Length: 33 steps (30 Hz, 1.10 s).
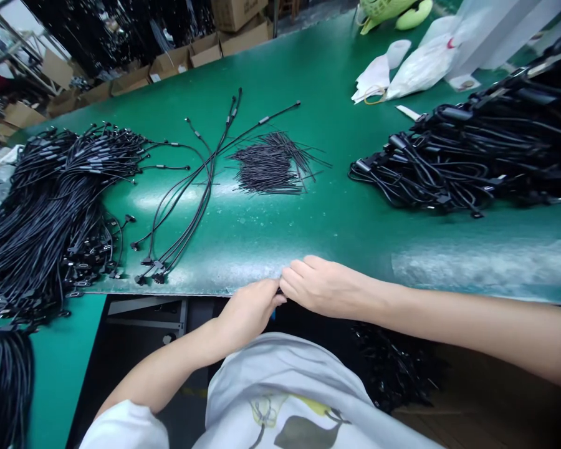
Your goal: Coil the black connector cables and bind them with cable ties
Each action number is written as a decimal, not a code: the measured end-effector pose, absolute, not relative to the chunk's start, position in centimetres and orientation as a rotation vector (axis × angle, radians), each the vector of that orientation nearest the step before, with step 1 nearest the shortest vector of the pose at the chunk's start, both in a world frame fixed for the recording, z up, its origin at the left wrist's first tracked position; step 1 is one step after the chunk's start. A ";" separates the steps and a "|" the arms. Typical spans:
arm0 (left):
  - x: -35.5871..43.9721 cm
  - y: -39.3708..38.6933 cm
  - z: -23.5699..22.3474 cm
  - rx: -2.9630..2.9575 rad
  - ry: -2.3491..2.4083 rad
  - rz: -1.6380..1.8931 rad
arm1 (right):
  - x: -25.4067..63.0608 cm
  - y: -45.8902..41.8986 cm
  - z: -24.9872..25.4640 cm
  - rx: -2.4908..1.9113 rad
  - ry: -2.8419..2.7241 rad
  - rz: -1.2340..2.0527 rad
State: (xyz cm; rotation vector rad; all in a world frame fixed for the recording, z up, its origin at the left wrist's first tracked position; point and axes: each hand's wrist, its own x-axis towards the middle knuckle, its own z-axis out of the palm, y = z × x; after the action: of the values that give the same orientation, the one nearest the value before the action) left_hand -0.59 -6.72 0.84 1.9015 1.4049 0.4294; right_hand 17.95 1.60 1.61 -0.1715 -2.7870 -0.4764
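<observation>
My left hand (254, 305) and my right hand (315, 284) meet at the front edge of the green table, fingers closed and touching. A small dark bit (279, 290) shows between them, too hidden to name. Beyond them lies a pile of short thin black ties (266, 163), probably twist or wire ties. To its left, several loose black cables (187, 231) with connector ends stretch across the tabletop, some crossing each other.
A large heap of straight black cables (51, 187) covers the table's left end. Bundled, coiled black cables (449, 156) are piled at the right. White plastic bags (416, 68) and a green plush-like object (388, 9) sit at the back right. Cardboard boxes (171, 61) line the far edge.
</observation>
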 end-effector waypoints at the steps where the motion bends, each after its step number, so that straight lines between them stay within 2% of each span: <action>1: -0.6 -6.7 0.8 1.897 1.401 0.417 | 18.1 1.7 1.7 -0.152 -2.781 -0.458; 7: -0.9 -6.3 1.4 1.837 1.301 0.367 | 18.9 1.1 1.7 -0.231 -2.794 -0.336; 12: -0.9 -5.5 1.9 1.683 1.248 0.275 | 19.1 1.1 1.2 -0.194 -2.738 -0.402; 17: -0.8 -4.8 1.8 1.531 1.181 0.338 | 18.8 2.2 1.4 -0.153 -2.769 -0.399; 25: -1.8 -4.8 1.3 1.682 1.313 0.421 | 18.2 2.9 0.6 -0.353 -2.791 -0.180; 29: -2.3 -4.2 0.7 1.510 1.303 0.530 | 18.3 5.9 1.2 -0.331 -2.905 0.221; 31: -2.6 -3.6 0.3 1.262 1.283 0.673 | 18.7 9.5 1.6 -0.592 -2.843 0.359; 33: -2.8 -3.1 0.1 0.981 1.227 0.873 | 19.3 13.7 1.5 -1.053 -2.653 0.198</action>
State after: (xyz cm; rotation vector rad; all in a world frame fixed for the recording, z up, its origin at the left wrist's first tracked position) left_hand -2.81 -3.07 0.11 0.9811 1.2274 0.8730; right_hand 19.30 13.70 1.46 -1.0526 -2.6527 0.1980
